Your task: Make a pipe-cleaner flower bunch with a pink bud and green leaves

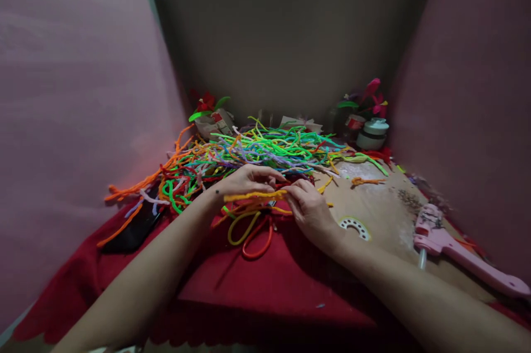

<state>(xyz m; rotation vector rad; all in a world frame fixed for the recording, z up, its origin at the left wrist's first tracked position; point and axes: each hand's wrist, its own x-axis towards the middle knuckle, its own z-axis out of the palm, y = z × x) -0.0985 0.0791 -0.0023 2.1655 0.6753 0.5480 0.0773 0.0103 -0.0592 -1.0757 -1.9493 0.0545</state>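
My left hand [244,180] and my right hand [309,206] meet at the middle of the table. Between them they pinch a yellow-orange pipe cleaner [253,196] that lies almost level, the right fingertips at its right end. Just behind the hands spreads a big pile of pipe cleaners [257,148] in green, orange, purple, blue and red. Under the hands lie scissors with yellow and orange handles [251,231] on a red cloth [265,286].
A pink glue gun [456,248] lies at the right on a brown board [381,209]. A small white curved template [354,226] sits by my right wrist. Pipe-cleaner flowers [371,95], a lidded jar [373,133] and another flower [207,104] stand at the back. A dark object [135,228] lies left.
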